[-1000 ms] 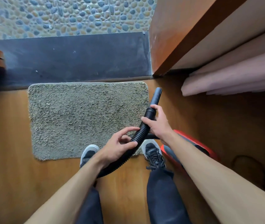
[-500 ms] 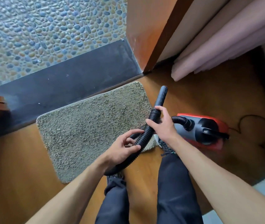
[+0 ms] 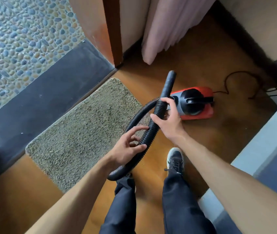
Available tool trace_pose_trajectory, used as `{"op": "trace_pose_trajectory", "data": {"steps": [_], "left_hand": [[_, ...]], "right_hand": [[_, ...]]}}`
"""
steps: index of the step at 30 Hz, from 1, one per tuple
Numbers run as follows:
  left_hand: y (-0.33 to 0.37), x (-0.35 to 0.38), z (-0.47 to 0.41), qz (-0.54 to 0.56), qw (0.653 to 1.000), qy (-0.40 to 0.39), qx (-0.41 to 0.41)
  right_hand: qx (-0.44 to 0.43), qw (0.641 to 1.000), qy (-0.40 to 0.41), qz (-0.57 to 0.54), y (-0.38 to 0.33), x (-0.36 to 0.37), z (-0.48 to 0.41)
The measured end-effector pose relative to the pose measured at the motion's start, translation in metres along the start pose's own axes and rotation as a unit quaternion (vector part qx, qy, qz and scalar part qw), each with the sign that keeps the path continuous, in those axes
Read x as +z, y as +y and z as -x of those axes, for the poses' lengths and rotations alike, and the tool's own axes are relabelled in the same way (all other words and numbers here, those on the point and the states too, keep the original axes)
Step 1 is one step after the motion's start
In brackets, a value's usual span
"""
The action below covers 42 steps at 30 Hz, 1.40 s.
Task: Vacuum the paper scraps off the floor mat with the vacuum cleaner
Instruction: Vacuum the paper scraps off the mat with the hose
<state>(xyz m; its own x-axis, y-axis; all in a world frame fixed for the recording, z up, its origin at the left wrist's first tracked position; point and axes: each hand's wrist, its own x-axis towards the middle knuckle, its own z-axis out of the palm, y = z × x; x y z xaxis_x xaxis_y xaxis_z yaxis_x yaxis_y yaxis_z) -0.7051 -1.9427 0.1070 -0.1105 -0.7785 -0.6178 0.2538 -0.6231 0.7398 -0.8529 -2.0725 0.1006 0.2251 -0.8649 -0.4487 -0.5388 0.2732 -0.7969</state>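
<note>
A shaggy grey-green floor mat (image 3: pixel 83 132) lies on the wooden floor, left of centre; I can make out no paper scraps on it. The red and black vacuum cleaner (image 3: pixel 195 103) sits on the floor to the right of the mat. Its black ribbed hose (image 3: pixel 151 130) loops up in front of me, nozzle pointing away and lifted off the floor. My right hand (image 3: pixel 168 122) grips the hose just below the smooth nozzle tube. My left hand (image 3: pixel 127 146) holds the hose lower down, thumb and fingers loosely curled around it.
A dark stone threshold (image 3: pixel 41 98) and pebble paving (image 3: pixel 24 39) lie beyond the mat. A wooden door frame (image 3: pixel 112 31) and pink curtain (image 3: pixel 168 31) stand at the back. The vacuum's cord (image 3: pixel 235 85) trails right. A pale surface (image 3: pixel 269 149) edges the right side. My shoe (image 3: pixel 175 159) rests on the floor.
The view has swung to the right, bringing the whole vacuum cleaner and its cord into sight. Both hands keep their hold on the hose, with the nozzle now off the mat, above the wooden floor.
</note>
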Motion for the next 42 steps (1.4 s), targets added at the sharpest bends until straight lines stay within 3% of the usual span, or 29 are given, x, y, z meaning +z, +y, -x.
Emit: {"op": "trace_pose_trajectory", "data": {"steps": [11,27,42], "left_hand": [[0.002,0.102,-0.034,-0.188,0.98,-0.066,0.018],[0.011,0.288,-0.122,-0.287,0.938,-0.188,-0.052],[0.019,0.29,-0.163,-0.331,0.891,-0.27,-0.156]], "right_hand": [[0.059,0.995,0.075,-0.031,0.056,-0.104,0.032],[0.212,0.941,0.184,-0.19,0.156,-0.276,0.05],[0.283,0.92,0.139,-0.231,0.177,-0.295,0.05]]}}
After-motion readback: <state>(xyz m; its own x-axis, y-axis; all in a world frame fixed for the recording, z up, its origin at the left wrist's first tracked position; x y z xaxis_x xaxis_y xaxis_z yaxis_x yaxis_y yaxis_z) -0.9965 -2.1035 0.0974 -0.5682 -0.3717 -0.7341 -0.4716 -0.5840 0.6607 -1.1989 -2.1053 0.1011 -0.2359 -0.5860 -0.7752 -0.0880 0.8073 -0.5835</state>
